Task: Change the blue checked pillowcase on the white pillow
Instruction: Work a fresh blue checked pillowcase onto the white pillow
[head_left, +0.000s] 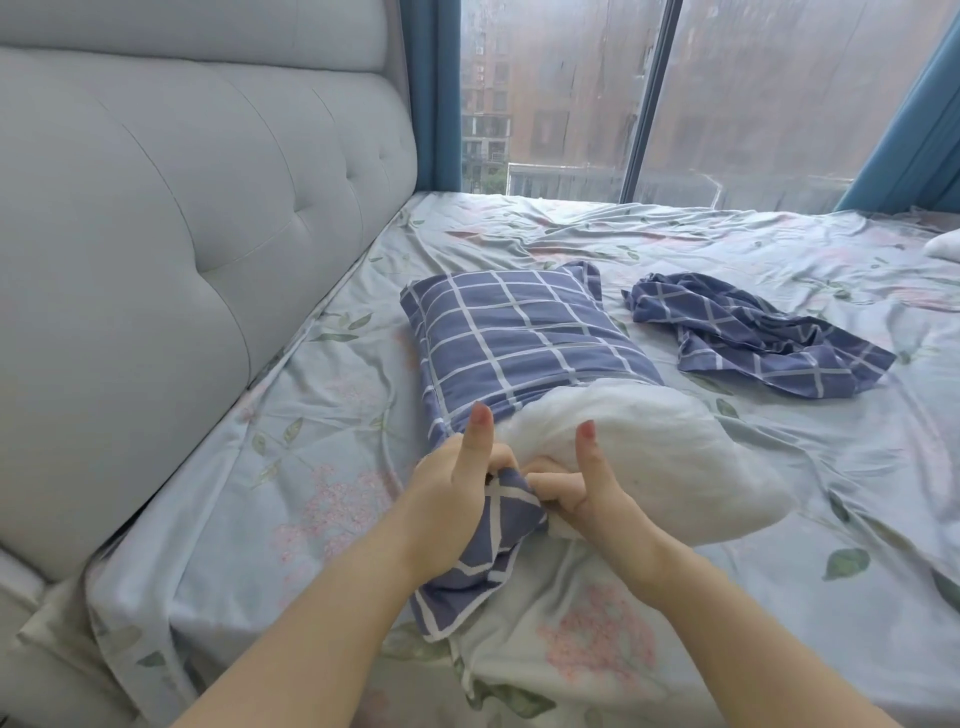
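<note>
The white pillow (649, 447) lies on the bed, its far half inside a blue checked pillowcase (514, 338) and its near end bare. My left hand (457, 488) grips the bunched open edge of that pillowcase, thumb pointing up. Beside it, my right hand (576, 488) curls its fingers round the same edge against the pillow's near end, thumb also raised. The two hands almost touch. A second blue checked pillowcase (753, 332) lies crumpled on the sheet to the right of the pillow.
The bed has a pale floral sheet (675, 244), rumpled towards the window. A grey padded headboard (156, 234) runs along the left. A big window (649, 93) with blue curtains stands behind the bed. Something white (943, 244) lies at the right edge.
</note>
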